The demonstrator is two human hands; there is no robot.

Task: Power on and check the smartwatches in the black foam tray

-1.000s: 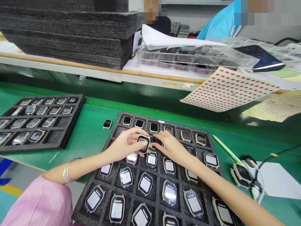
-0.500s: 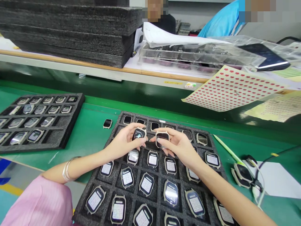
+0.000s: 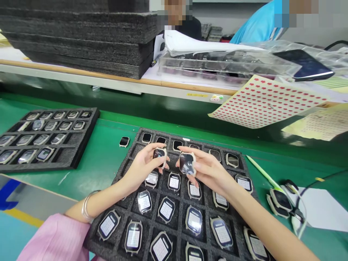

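My left hand [image 3: 148, 159] is closed around a smartwatch case [image 3: 160, 155] without a strap, its thumb across the mostly dark screen. In my right hand [image 3: 205, 163] is a second smartwatch case [image 3: 187, 164], pale-framed with a dark, reflective screen facing up. Both hands hover over a black foam tray [image 3: 179, 198] with square compartments. Many watch cases lie in it; those in the nearer rows show lit white screens, such as one watch [image 3: 166, 209], while the far row is dark. One loose watch case [image 3: 124, 141] rests on the green table left of the tray.
Another foam tray [image 3: 77, 146] of watches stands at the left. To the right lie a green pen [image 3: 262, 172], stacked watches [image 3: 280, 201] with cables, and white paper [image 3: 326, 208]. A shelf [image 3: 114, 81] behind carries stacked foam [image 3: 89, 40] and clear plastic trays [image 3: 206, 65]. Two people are beyond.
The left watch's lit dial has gone mostly dark as it turned. My right thumb has slid off the screen to the case's edge, and that watch is tilted differently.
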